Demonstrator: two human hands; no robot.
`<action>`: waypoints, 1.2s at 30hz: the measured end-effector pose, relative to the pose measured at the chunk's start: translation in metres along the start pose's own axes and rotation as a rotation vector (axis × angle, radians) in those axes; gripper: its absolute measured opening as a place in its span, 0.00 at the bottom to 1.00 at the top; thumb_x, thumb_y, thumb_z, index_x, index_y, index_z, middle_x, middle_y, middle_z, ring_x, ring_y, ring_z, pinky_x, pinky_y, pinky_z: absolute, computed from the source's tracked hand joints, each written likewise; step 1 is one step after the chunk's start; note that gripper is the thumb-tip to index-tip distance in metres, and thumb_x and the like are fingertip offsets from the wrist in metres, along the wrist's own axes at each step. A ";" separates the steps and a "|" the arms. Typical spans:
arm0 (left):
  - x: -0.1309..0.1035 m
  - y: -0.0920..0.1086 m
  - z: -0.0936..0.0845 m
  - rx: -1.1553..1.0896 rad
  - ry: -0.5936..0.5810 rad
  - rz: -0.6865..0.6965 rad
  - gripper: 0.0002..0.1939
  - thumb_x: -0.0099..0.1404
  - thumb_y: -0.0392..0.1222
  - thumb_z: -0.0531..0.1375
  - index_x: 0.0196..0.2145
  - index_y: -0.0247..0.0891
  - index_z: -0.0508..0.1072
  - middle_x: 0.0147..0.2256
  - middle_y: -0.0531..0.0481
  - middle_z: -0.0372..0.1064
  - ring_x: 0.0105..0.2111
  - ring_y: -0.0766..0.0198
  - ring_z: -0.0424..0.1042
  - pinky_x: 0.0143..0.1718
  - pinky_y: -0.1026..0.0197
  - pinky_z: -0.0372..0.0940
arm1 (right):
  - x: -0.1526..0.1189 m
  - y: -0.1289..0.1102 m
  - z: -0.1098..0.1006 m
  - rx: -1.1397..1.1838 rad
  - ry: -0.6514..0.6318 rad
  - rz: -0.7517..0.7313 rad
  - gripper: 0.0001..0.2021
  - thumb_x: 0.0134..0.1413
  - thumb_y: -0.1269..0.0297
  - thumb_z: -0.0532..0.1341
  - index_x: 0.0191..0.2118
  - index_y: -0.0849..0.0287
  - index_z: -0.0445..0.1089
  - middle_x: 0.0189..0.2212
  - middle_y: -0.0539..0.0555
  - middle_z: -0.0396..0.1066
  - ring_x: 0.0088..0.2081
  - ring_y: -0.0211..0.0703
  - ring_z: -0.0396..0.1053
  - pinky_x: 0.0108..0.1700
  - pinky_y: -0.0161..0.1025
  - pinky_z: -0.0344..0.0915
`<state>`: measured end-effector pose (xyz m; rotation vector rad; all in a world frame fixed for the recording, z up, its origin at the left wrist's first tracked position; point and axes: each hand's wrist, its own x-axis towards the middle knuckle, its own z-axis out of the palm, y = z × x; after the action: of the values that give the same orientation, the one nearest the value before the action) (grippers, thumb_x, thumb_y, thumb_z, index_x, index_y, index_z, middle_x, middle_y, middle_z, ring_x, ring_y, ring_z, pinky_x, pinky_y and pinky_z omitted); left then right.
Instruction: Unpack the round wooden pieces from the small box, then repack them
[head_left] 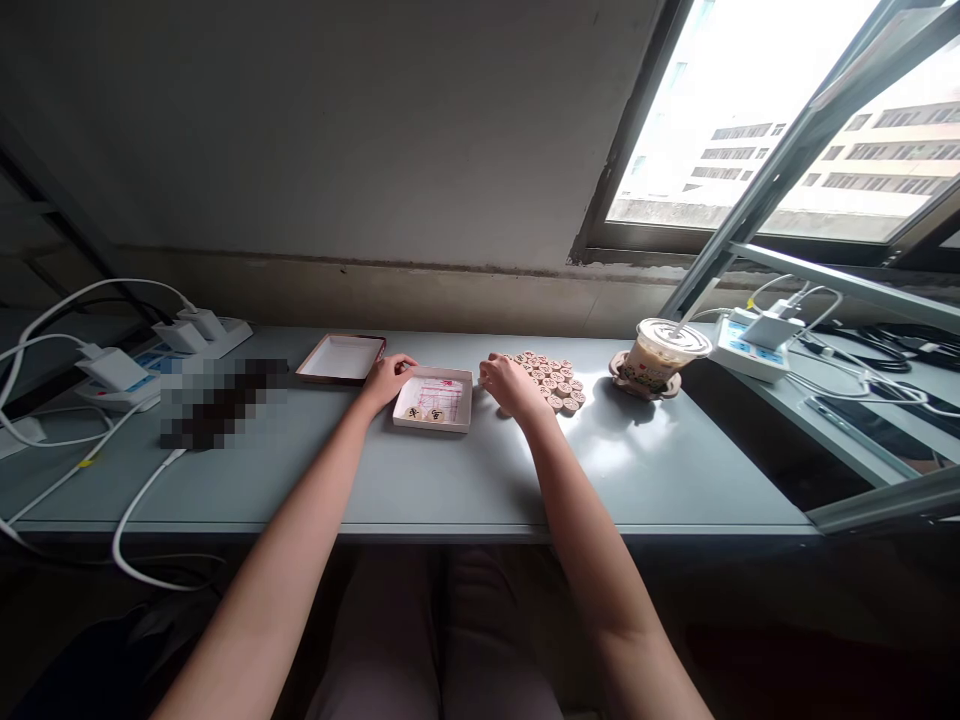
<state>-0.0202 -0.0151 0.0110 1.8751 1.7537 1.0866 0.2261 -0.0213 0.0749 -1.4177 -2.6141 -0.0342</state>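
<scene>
Round, pale wooden-looking discs with dark characters (pixel 559 380) lie clustered on the grey counter (pixel 450 490), right of the open white square shallow box (pixel 459 398). They should be light, stiff and fairly sturdy; take each by opposite sides of its rim. Your right hand (pixel 511 382) curls at the cluster's left edge; you can't tell whether it pinches one. Your left hand (pixel 388 379) bends its fingers at the box's far-left corner, grip unclear. Inside, two similar discs (pixel 425 414) sit near; the dark-edged shallow tray (pixel 341 357) farther left looks empty.
</scene>
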 end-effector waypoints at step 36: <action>-0.002 0.001 0.000 0.082 0.004 0.013 0.12 0.58 0.43 0.53 0.34 0.38 0.74 0.28 0.49 0.71 0.29 0.61 0.67 0.33 0.61 0.59 | -0.006 0.040 -0.001 0.191 -0.194 0.135 0.07 0.46 0.71 0.65 0.35 0.58 0.71 0.32 0.52 0.71 0.32 0.39 0.66 0.31 0.34 0.57</action>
<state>-0.0191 -0.0175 0.0112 1.9363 1.8165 1.0390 0.2634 -0.0046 0.0724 -1.5946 -2.5770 0.3773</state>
